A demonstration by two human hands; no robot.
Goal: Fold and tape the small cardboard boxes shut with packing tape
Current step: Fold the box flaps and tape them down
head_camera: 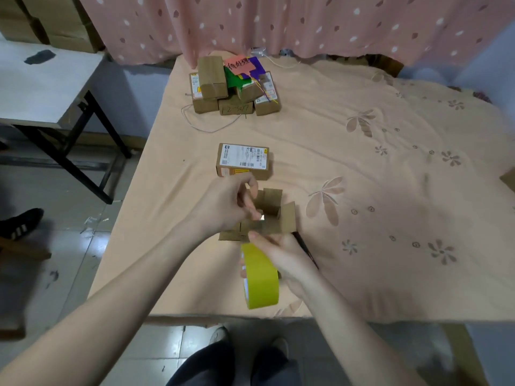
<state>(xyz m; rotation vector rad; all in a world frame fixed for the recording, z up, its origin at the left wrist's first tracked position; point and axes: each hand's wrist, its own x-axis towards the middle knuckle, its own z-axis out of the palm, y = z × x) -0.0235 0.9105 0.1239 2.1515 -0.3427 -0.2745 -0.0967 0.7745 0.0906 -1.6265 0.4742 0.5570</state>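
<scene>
Both hands meet over a small open cardboard box [267, 215] in the middle of the frame, just below the centre. Left hand [231, 204] has its fingers curled and pinches something small at the box's edge; what exactly it pinches I cannot tell. Right hand [281, 254] grips the near side of the box from below, thumb on the brown flap. A roll of yellow-green packing tape [260, 277], smooth and round, hangs at this hand; its lower part is in front of the desk edge. A thin dark pen [305, 250] lies just beside the right hand.

The desk [390, 190] is covered with a soft, wrinkled peach cloth with flower prints. Just above the hands stands a closed box with a white label [242, 161]. In the upper middle is a pile of brown boxes [231, 87], matte and rectangular, with coloured paper on top.
</scene>
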